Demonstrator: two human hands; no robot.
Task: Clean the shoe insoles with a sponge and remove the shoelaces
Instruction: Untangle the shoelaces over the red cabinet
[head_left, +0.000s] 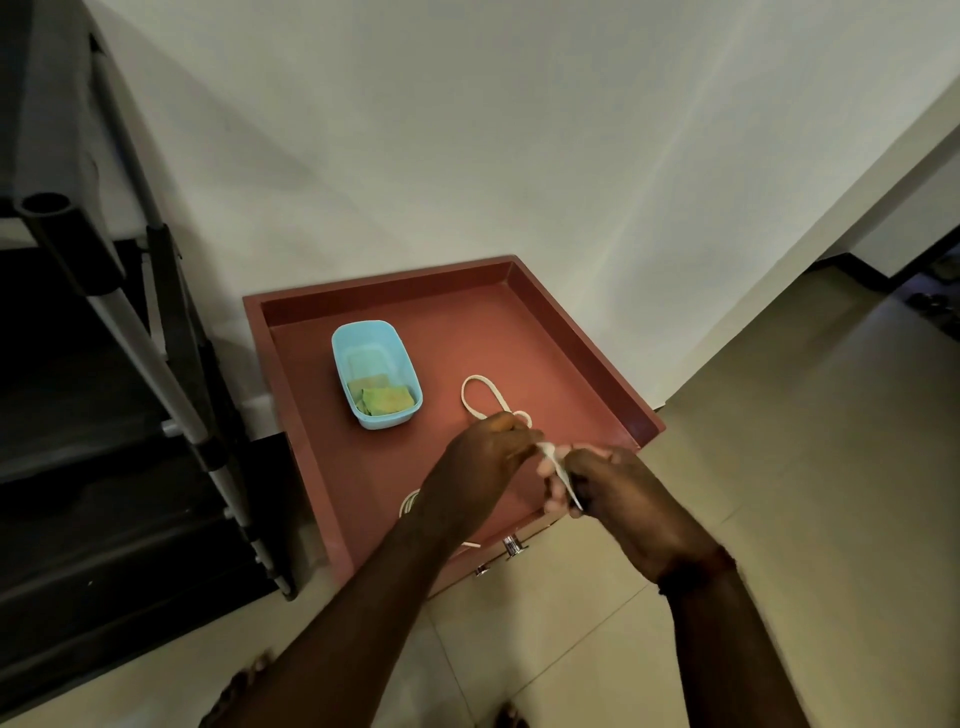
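Left hand (488, 447) and right hand (602, 483) both pinch the flat white shoelace (550, 453) over the reddish-brown tray's (545, 353) front edge. I'd keep it taut and coil it evenly. The green-yellow sponge (382, 400) waits in the light-blue plastic tub (343, 364), back-left.

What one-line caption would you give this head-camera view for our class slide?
Left hand and right hand pinch a white shoelace above a red-brown tray; a blue tub holds a sponge.
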